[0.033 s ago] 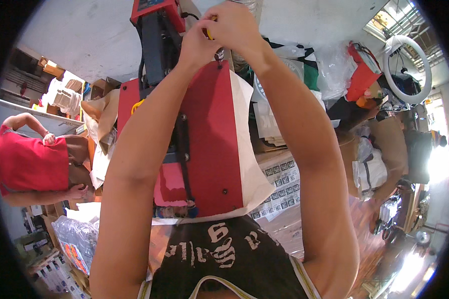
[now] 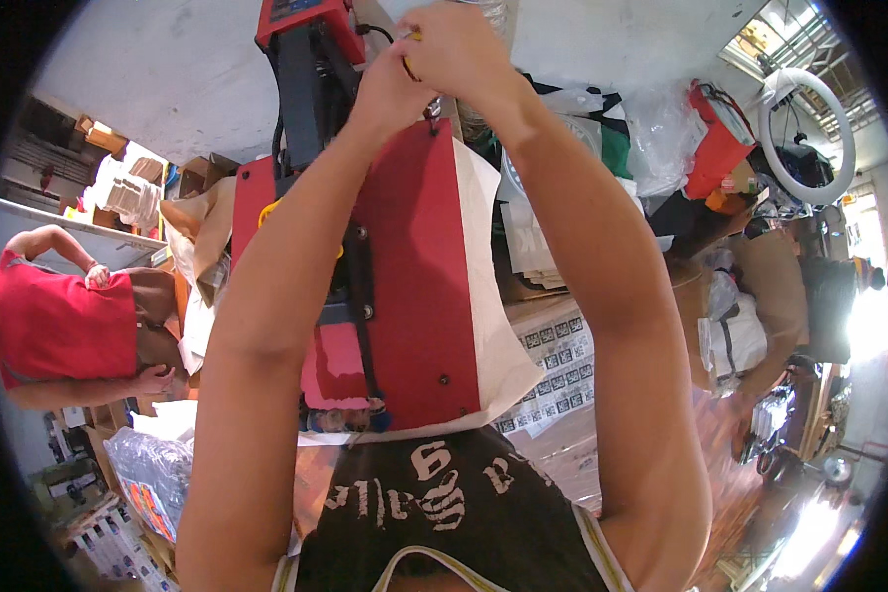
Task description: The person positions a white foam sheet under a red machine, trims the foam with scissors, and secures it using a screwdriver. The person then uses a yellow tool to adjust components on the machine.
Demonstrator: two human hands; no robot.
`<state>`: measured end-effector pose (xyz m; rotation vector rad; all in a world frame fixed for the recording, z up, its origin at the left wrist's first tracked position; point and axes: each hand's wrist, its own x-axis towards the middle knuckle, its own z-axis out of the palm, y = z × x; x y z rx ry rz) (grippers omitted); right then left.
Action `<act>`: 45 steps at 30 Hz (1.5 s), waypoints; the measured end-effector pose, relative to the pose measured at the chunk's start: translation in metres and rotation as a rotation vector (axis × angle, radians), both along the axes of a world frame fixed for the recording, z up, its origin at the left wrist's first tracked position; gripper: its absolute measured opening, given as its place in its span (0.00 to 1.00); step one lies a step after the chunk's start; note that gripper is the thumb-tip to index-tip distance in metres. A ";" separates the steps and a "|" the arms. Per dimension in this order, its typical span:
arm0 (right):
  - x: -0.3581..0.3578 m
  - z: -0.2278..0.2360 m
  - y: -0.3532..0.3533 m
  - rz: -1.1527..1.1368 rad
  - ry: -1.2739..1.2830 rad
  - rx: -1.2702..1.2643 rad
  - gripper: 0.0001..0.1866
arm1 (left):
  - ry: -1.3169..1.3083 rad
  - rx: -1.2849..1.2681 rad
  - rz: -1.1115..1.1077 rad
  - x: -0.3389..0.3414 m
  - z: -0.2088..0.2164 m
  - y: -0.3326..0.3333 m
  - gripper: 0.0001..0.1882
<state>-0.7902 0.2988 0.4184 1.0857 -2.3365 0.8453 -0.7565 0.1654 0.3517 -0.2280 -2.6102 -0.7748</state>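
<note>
Yellow piece (image 2: 410,68), clamped in the curled fingers of left hand (image 2: 389,91) and right hand (image 2: 466,54) near the red board (image 2: 421,286)'s far edge, perhaps liable to drop through uneven grip.

The camera sits on the person's head and looks down. The black shirt (image 2: 434,508) is very near; the left hand (image 2: 389,84) and right hand (image 2: 456,51) are farther off. Its round view reaches wide to left and right.

Machine (image 2: 414,247) is placed centrally before a wall (image 2: 158,89), flanked left by a co-worker (image 2: 69,326), right by a printed sheet (image 2: 553,377).
</note>
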 end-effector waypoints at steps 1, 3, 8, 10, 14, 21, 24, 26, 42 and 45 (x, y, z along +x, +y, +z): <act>-0.002 0.002 -0.003 0.012 -0.015 -0.002 0.16 | -0.083 0.203 -0.069 -0.001 -0.004 -0.004 0.20; -0.009 0.000 -0.009 0.111 -0.025 0.000 0.17 | -0.255 0.610 -0.209 0.001 -0.009 -0.019 0.21; -0.008 -0.001 -0.007 -0.109 0.017 0.187 0.21 | -0.003 0.365 0.039 0.007 -0.007 -0.015 0.22; 0.000 0.008 0.000 -0.074 -0.105 0.259 0.21 | -0.060 0.201 0.151 0.005 -0.013 -0.025 0.22; 0.002 0.010 -0.008 -0.109 -0.218 0.257 0.23 | -0.088 0.203 -0.075 -0.002 -0.018 -0.022 0.22; -0.044 0.000 -0.012 0.147 0.104 0.339 0.13 | -0.146 0.276 -0.012 -0.001 0.001 -0.005 0.17; -0.017 0.019 -0.002 0.093 0.020 0.343 0.12 | -0.059 0.149 -0.063 -0.003 -0.008 -0.011 0.19; -0.013 0.022 0.004 0.124 0.012 0.388 0.12 | -0.065 0.279 -0.150 -0.003 -0.015 -0.016 0.20; -0.019 0.028 0.011 0.110 -0.005 0.394 0.12 | -0.154 0.205 0.049 0.007 -0.007 0.001 0.20; -0.032 0.010 0.006 0.067 0.064 0.415 0.13 | -0.025 0.353 -0.064 -0.008 -0.036 -0.005 0.17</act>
